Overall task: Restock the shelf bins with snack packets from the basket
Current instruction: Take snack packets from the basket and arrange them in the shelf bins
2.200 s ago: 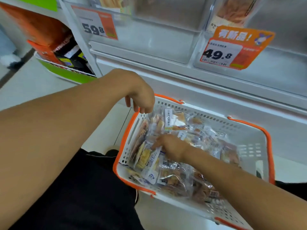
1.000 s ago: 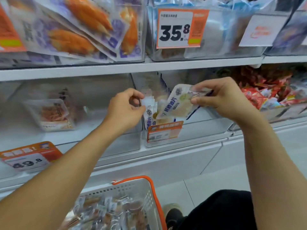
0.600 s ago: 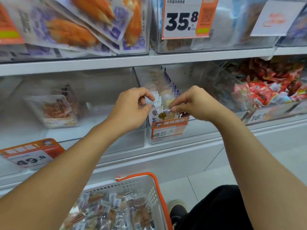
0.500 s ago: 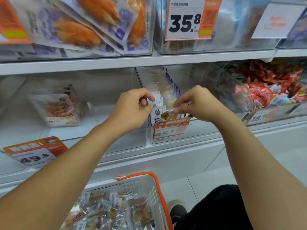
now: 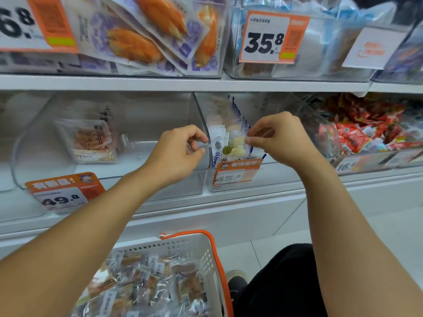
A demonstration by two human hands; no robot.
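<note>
A narrow clear shelf bin point(image 5: 231, 187) on the middle shelf holds a row of upright white-and-blue snack packets point(image 5: 217, 145). My right hand point(image 5: 281, 138) pinches the top of a clear packet point(image 5: 238, 144) standing at the front of that row. My left hand point(image 5: 180, 152) hovers with curled fingers at the bin's left wall, thumb and forefinger a little apart; whether it grips anything is unclear. Below, the white basket with an orange rim point(image 5: 216, 259) holds several clear-wrapped snack packets point(image 5: 148, 284).
An orange 45.8 tag point(image 5: 235, 171) hangs on the bin's front. To its left, a wide clear bin point(image 5: 68, 161) holds few packets above a 49.8 tag point(image 5: 61, 195). Red packets point(image 5: 357, 133) fill the right-hand bin. The upper shelf point(image 5: 206, 82) carries full bins. My knee point(image 5: 286, 282) is beside the basket.
Both hands rose from the basket to the narrow bin. My right hand lowered its packet into the front of the row, and my left hand drew slightly left off the packets.
</note>
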